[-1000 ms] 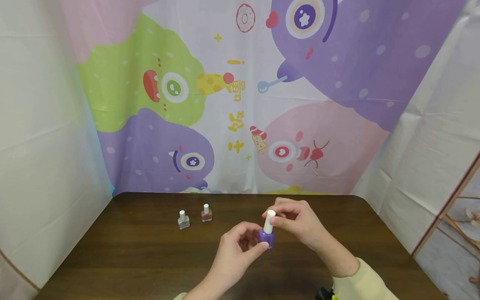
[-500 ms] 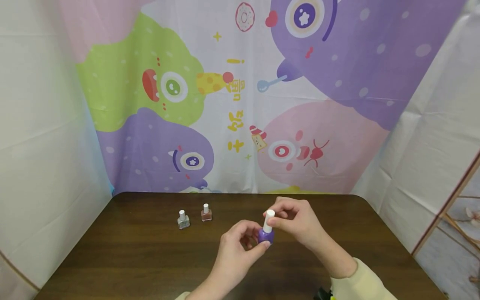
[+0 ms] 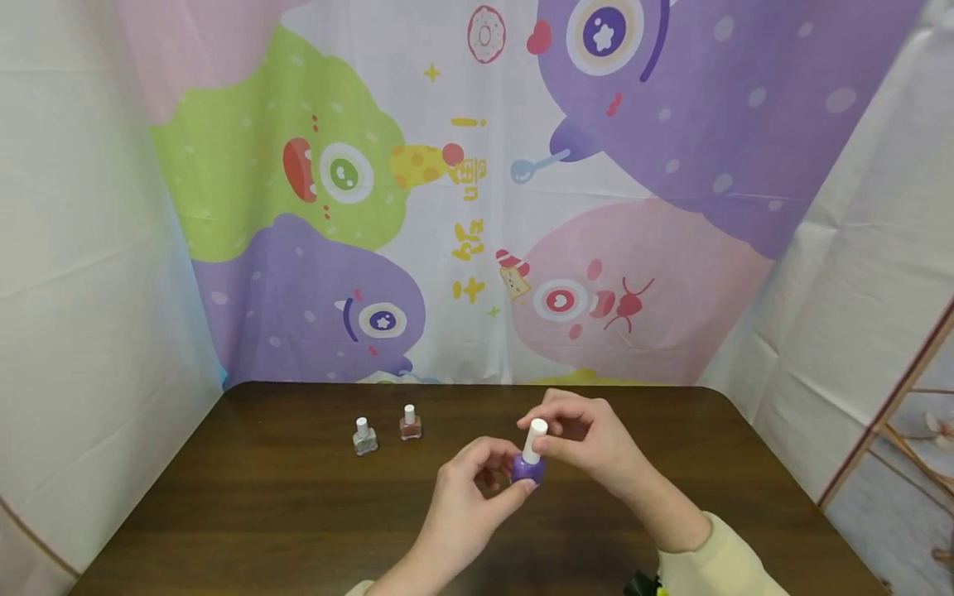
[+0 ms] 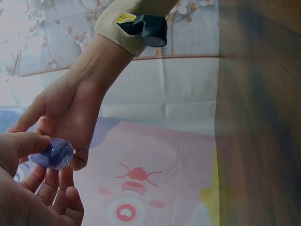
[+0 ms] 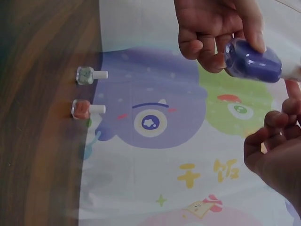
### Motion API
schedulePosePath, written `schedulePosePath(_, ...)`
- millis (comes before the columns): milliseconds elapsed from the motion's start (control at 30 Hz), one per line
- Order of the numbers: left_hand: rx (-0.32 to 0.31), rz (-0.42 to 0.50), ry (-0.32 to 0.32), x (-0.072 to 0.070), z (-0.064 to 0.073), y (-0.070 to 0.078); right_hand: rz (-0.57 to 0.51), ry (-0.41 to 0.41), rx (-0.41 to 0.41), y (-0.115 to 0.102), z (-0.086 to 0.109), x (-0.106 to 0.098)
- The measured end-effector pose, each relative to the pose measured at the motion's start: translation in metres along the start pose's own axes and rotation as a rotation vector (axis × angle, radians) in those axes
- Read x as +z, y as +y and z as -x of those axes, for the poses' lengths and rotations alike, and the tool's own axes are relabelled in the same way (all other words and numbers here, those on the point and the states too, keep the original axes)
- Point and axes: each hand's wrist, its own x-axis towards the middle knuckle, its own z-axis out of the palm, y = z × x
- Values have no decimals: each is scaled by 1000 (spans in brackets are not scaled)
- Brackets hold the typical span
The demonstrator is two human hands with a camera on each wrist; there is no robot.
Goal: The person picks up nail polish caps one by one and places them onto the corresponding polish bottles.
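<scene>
A bottle of purple nail polish (image 3: 527,469) with a tall white cap (image 3: 534,441) is held up over the table, tilted slightly to the right. My left hand (image 3: 469,497) pinches the purple glass between thumb and fingers; the left wrist view shows the bottle's base (image 4: 66,154) beyond the thumb. My right hand (image 3: 589,439) has its thumb against the cap, with the index finger reaching behind it. In the right wrist view the purple bottle (image 5: 254,61) lies across the left fingers, and the cap runs to the frame edge by the right fingertips.
On the dark wooden table (image 3: 298,513), a silver-grey nail polish bottle (image 3: 365,441) and a reddish-brown one (image 3: 411,426) stand upright at the back left. A cartoon-printed cloth (image 3: 477,348) hangs behind the table, and white cloth walls (image 3: 820,273) flank it.
The right fingers have shifted a little leftward around the cap, loosening slightly, and the cap leans a bit more to the right. My left hand and the other two bottles stay put.
</scene>
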Motion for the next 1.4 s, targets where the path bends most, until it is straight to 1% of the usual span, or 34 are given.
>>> schedulePosePath(133, -13, 28, -32, -3, -1, -2, -21, -72, -17, 0, -1, -3)
schedulePosePath(300, -26, 68, -93, -6, -1, -3, -48, -166, -50, -2, -1, -6)
schedulePosePath(433, -22, 71, -144, -8, 0, -3, -60, -230, -77, -5, -2, -8)
schedulePosePath(567, -28, 76, -187, -9, 0, -3, -115, -275, -72, -6, -3, -10)
schedulePosePath(700, -43, 97, -214, -10, 1, -2, -166, -293, -66, -4, -3, -11)
schedulePosePath(833, -40, 101, -219, -9, 1, -2, -169, -298, -97, -2, -3, -11)
schedulePosePath(933, -32, 98, -219, -9, 2, -1, -134, -285, -118, -2, -3, -10)
schedulePosePath(1033, -25, 91, -218, -9, 1, -2, -81, -250, -113, -2, -1, -9)
schedulePosePath(1133, -31, 75, -215, -8, 1, -2, -21, -211, -104, -2, 0, -8)
schedulePosePath(1233, -40, 56, -210, -8, 0, -2, 23, -178, -120, -3, 0, -7)
schedulePosePath(1333, -42, 47, -200, -8, 0, -3, 47, -141, -124, -3, -1, -6)
schedulePosePath(1400, -38, 37, -190, -7, 0, -4, 56, -113, -106, -3, 0, -5)
